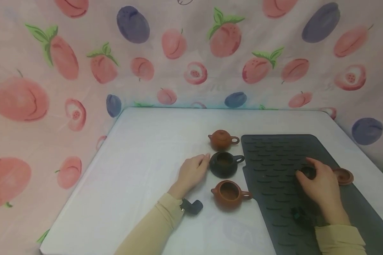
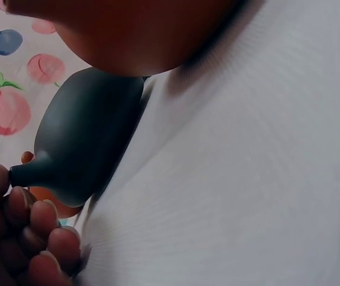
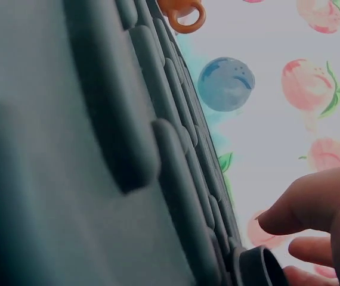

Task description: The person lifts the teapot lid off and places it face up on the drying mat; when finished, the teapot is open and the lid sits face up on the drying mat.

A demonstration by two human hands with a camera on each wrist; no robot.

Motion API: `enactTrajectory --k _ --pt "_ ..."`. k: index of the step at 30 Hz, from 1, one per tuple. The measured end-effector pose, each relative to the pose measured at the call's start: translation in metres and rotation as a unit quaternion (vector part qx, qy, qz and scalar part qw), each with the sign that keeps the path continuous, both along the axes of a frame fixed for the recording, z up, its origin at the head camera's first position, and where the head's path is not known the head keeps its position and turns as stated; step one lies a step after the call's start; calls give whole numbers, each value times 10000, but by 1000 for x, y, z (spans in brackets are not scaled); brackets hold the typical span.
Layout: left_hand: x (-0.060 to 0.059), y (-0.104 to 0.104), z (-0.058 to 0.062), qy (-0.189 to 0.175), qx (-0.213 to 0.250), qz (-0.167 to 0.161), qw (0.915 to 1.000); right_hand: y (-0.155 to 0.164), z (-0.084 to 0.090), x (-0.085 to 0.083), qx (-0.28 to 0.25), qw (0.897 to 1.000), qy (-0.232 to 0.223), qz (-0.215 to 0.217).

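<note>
we see a white table (image 1: 140, 170) set against a cloth backdrop (image 1: 51, 71) printed with peaches and plums, which wraps round the far side and both flanks. a dark ribbed mat (image 1: 274, 156) covers the right part of the table.

just left of the mat three small teapots stand in a column: a lidded brown teapot (image 1: 221, 139) farthest from us, a dark teapot (image 1: 224, 164) in the middle and an open brown teapot (image 1: 229, 193) nearest. each has its spout to the left and its handle to the right, so their long axes run across the table. the dark one and the near one are open at the top.

our left hand (image 1: 193, 171) rests on the table with fingers loosely curled, the fingertips (image 2: 48, 238) right at the dark teapot's spout, gripping nothing we can make out.

our right hand (image 1: 320, 186) lies on the mat, fingers curled round a small dark lid (image 1: 307, 172). a brown lid (image 1: 343, 175) sits just beside it, at the mat's right edge.
</note>
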State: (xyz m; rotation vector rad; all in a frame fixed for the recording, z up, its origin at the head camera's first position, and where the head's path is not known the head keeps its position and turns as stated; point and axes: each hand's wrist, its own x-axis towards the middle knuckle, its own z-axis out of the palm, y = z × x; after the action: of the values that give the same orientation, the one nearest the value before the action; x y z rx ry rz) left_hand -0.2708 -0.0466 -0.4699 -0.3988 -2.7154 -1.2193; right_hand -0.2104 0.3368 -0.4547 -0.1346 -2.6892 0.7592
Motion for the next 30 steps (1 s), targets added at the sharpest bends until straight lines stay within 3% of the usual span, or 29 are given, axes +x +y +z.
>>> enactTrajectory --k 6,10,15,22,28,30 --pt "-6 6 1 -273 417 98 9987 -5 14 3 178 9985 514 40" --pt "-14 4 0 -777 842 -33 9934 -21 29 0 290 9926 1052 528" --pt "-32 -2 2 -1317 1266 -341 9826 -53 50 -10 412 9866 1138 1097" --pt "-61 -1 3 -1793 2093 -396 9605 -103 72 -41 216 9776 65 2092" --pt "-84 5 2 -2075 3234 -164 9231 -135 83 -82 -341 9647 -809 2482" --pt "-91 7 1 -2140 3367 -184 9168 -147 86 -93 -395 9613 -943 2560"
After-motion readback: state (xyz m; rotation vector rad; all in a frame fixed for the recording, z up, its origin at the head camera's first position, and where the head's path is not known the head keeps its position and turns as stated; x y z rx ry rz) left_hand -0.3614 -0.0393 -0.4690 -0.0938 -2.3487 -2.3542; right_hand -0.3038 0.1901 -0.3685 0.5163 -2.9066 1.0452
